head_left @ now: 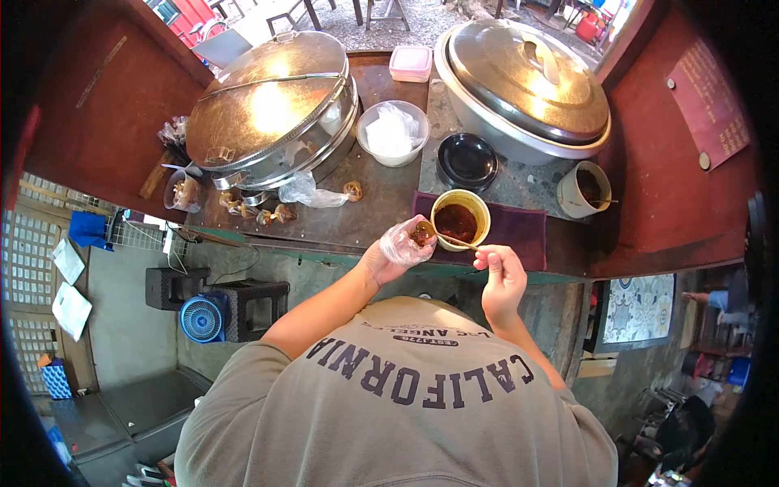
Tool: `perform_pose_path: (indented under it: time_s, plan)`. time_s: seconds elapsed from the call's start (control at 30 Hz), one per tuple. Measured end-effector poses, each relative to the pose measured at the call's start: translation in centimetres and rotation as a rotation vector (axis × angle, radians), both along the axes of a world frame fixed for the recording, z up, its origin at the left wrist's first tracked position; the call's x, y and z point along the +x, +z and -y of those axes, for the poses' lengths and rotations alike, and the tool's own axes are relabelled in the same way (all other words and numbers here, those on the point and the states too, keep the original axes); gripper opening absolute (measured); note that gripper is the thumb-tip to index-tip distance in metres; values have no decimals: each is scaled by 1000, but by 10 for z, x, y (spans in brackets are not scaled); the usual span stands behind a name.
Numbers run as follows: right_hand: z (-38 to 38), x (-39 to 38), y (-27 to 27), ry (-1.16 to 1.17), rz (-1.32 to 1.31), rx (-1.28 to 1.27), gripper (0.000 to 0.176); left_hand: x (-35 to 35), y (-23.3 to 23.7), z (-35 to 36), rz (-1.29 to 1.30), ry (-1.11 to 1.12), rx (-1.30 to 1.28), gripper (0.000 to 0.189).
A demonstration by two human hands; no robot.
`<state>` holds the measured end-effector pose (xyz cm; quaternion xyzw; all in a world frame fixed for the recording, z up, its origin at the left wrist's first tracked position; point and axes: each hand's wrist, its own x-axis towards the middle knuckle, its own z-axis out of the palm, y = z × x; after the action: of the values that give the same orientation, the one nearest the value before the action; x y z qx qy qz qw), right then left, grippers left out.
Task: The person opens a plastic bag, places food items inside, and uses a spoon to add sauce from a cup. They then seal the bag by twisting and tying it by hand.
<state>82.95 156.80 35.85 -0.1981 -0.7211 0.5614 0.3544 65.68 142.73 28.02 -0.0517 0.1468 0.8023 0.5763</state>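
A clear plastic bag (398, 245) is in my left hand (381, 264), its film spread over the fingers, with dark reddish-brown sauce inside. My right hand (501, 272) is closed around the thin handle of a spoon (464, 243), whose tip reaches to the mouth of the bag. Between and just beyond both hands stands a pale yellow tub (482, 209) of dark red sauce. It rests by a dark purple cloth (519, 237). Small tied bags of brown sauce (280, 213) lie to the left, close to some loose clear plastic bags (304, 191).
Two big lidded pots, one steel (276, 89) and one pale-rimmed (519, 81), stand at the back. Between them are a white bowl (364, 146) of plastic bags, black plates (466, 161) and a pink-lidded box (411, 61). Another tub (570, 195) sits right; a cup (185, 193) sits left.
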Motion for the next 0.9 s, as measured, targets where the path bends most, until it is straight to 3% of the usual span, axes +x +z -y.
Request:
perform_pose_path:
  time_s: [0.1,0.2,0.3,0.43,0.57,0.63,0.7,0.87,0.9]
  plan:
    - [4,2,9,50,-22,202,17,0,0,0,37,-4,15,31]
    - [6,4,12,35,-53,192,18,0,-1,0,27,-12,65,30]
    - [3,2,7,-2,26,6,21,0,-2,-1,2,-11,40,30]
    - [-6,-3,-9,-43,-43,-526,26,0,-1,-4,21,15,-3,31]
    - [-15,-1,-15,-49,-124,-766,24,2,11,-4,-50,-20,-7,25]
    - [-22,-2,-13,-121,-138,-712,24,-6,7,-7,-123,-124,107,24]
    - [-28,-4,-13,-176,-153,-633,23,-2,13,-8,-99,-62,31,22]
    - [-35,-11,-24,-195,88,59,19,-1,13,-7,-63,-17,31,21]
    - [-34,-14,-25,-181,99,103,19,0,14,-6,-55,-7,28,21]
